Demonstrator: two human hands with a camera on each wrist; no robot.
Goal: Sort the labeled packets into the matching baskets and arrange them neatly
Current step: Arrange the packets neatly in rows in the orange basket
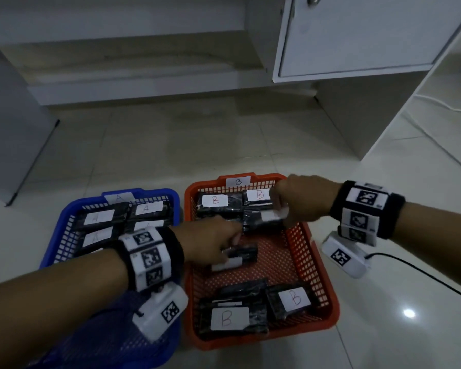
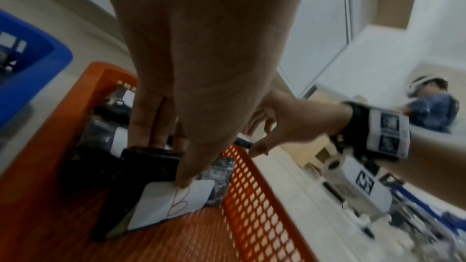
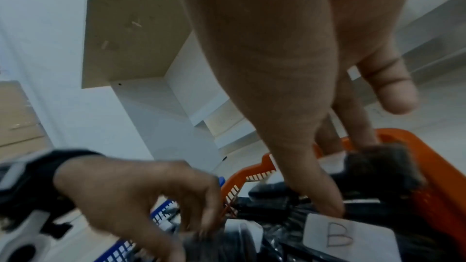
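White floor tiles carry two baskets. Both hands work in the orange basket. The left hand pinches a B packet, likely to line it up. The right hand grips another packet by the back row.

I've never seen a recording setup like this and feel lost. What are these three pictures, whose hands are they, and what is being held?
No machine here: a person wears three cameras. One on the head looks down; one on each wrist looks along the fingers. On the tiled floor stand a blue basket tagged A and an orange basket tagged B, both holding black packets with white labels. The left hand grips a B-labeled packet at the orange basket's middle. The right hand grips another packet in the far row.
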